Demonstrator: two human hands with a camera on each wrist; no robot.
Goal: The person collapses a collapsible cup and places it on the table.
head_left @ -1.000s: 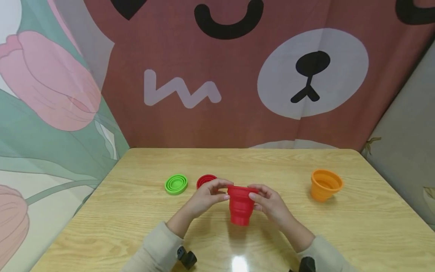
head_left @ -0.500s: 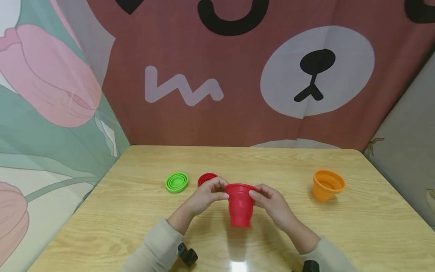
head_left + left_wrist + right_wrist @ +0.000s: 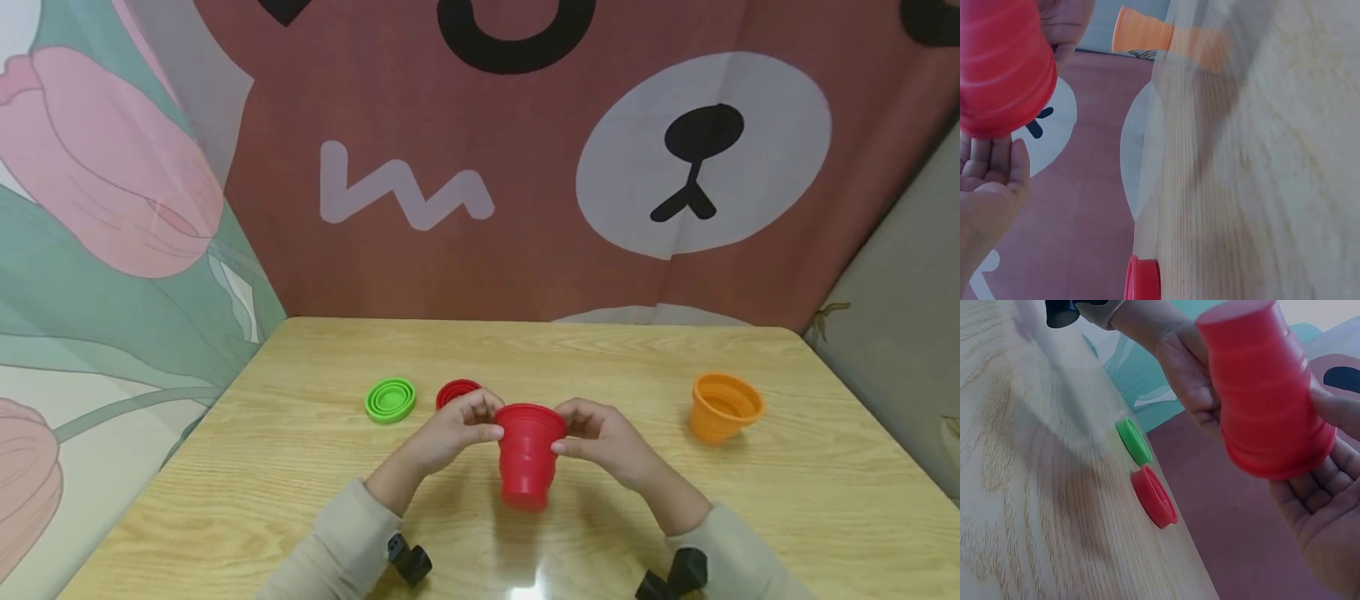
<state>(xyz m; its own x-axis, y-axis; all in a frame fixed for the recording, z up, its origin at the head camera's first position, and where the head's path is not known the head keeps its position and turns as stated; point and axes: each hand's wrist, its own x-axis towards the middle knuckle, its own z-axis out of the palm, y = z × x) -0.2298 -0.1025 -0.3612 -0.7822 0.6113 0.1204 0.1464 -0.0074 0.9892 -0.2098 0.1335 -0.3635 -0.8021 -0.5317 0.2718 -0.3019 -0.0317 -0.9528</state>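
Note:
A red collapsible cup (image 3: 528,454), pulled out to full height with stepped rings, is held above the table between both hands. My left hand (image 3: 447,433) pinches its rim at the left, thumb in front and fingers behind. At the other side my right hand (image 3: 615,442) holds it, the thumb (image 3: 1338,412) against the wall and the fingers under the rim in the right wrist view. The cup's base points down and toward me. Behind my left hand lies a flattened red collapsible cup (image 3: 1154,497), partly covered in the head view.
A flattened green collapsible cup (image 3: 390,401) lies left of the flattened red one. An orange collapsible cup (image 3: 723,408) stands expanded at the right of the wooden table (image 3: 247,500). A printed curtain (image 3: 525,275) hangs behind the table's far edge.
The red cup has tilted, its base swinging a little toward me. My right thumb has slid lower and outward along its side. The left hand keeps its pinch on the rim.

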